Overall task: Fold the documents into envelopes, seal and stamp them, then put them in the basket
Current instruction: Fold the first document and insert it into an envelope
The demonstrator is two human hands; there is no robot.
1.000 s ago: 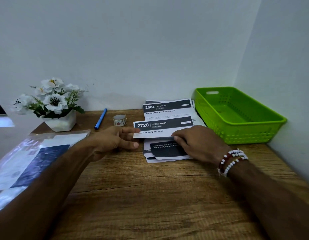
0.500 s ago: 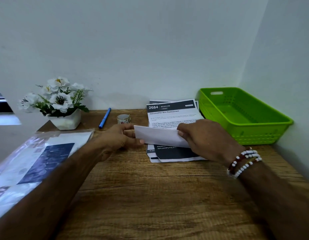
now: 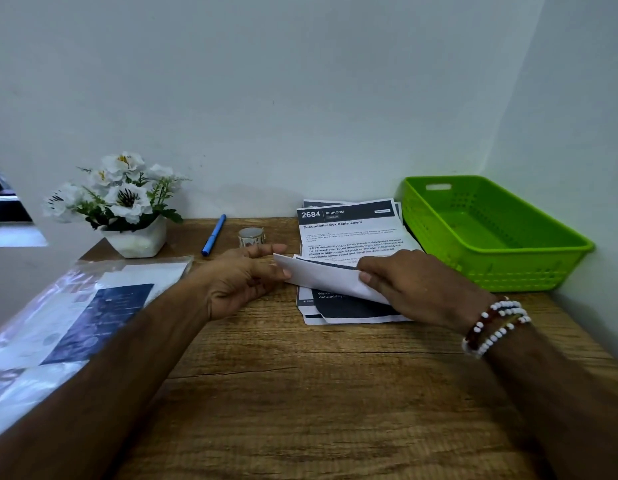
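Your wooden surface (image 3: 300, 393) carries the empty green plastic basket (image 3: 543, 268) far right. Your right hand (image 3: 415, 282) pinches the folded white document (image 3: 325, 277) over the printed paper stack (image 3: 352, 233); since a moment ago it has tilted, and your left hand (image 3: 241, 282), fingers loosely open, touches its left edge.

Two bare forearms enter from bottom edge, no sleeves visible on either. Left hand (image 3: 243, 284): no ring, no watch, wrist bare. Right hand (image 3: 416, 284): wrist carries beaded bracelets (image 3: 494, 327), several strands stacked close together. Beads small, round; white strands alternate with dark reddish-brown strand. One strand mixes white beads with darker section. Fingernails short, unpainted where visible. No gloves, no other jewellery seen.
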